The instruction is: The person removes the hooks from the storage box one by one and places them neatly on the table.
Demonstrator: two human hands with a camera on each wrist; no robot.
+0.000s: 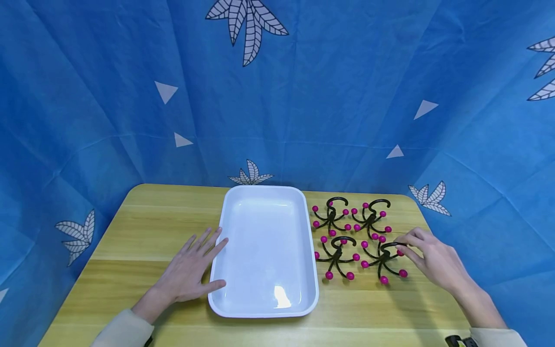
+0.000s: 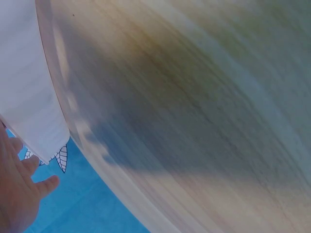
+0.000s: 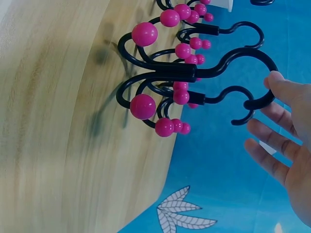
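Observation:
Thumb and index finger of my right hand [image 1: 435,259] pinch the hook of a black multi-arm hanger [image 1: 384,257] with pink ball tips. It is the front right one of a group, and it stands upright, hook on top. In the right wrist view, the thumb [image 3: 275,78] lies against the hook's curve while the other fingers spread below. My left hand [image 1: 185,273] is spread at the left side of a white tray [image 1: 263,241], fingertips and thumb over its rim. The tray holds nothing.
Several like hangers stand close together right of the tray: a front left one [image 1: 336,256], a back left one [image 1: 331,218] and a back right one [image 1: 370,219]. The wooden table [image 1: 143,231] ends at a blue curtain [image 1: 347,96] with leaf prints.

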